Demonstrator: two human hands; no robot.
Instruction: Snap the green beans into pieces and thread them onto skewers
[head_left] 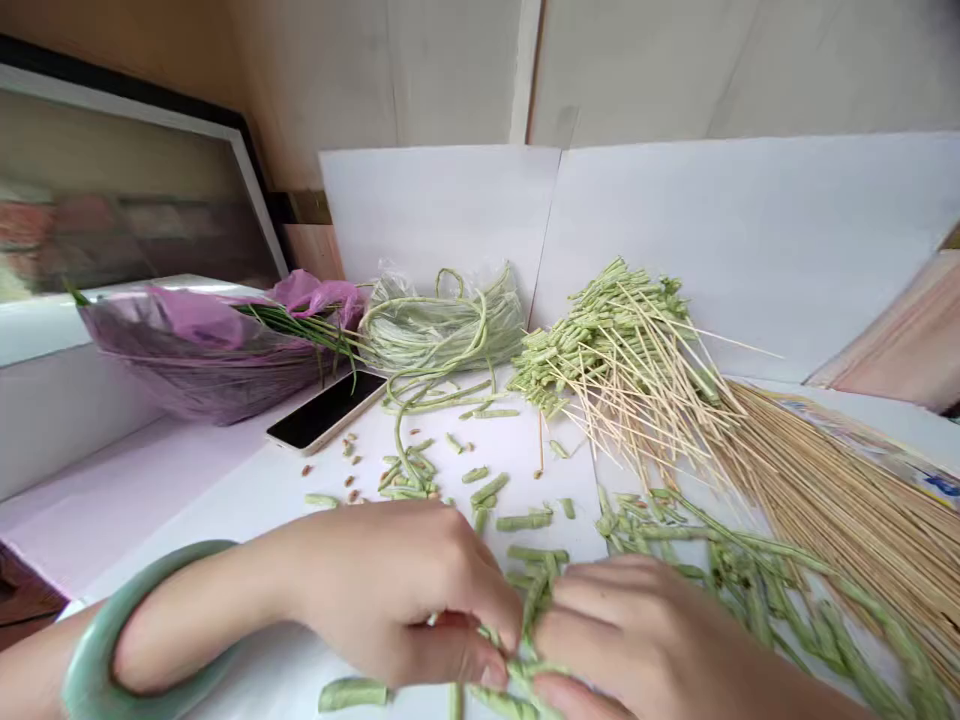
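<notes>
Right between my left hand (390,600) and right hand (652,640), I'm clenching a long green bean (536,600) in both grips, with bamboo skewers (840,500) lying beyond the right grip on the tabletop (187,525).

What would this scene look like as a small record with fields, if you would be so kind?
Left hand: on long green beans, green bangle on the wrist
Right hand: on the same beans
Nearby: cut bean pieces
Skewered: bean pieces on skewers
Bare: bundle of bamboo skewers
Behind: coiled long beans in clear plastic, smartphone, purple plastic bag
</notes>
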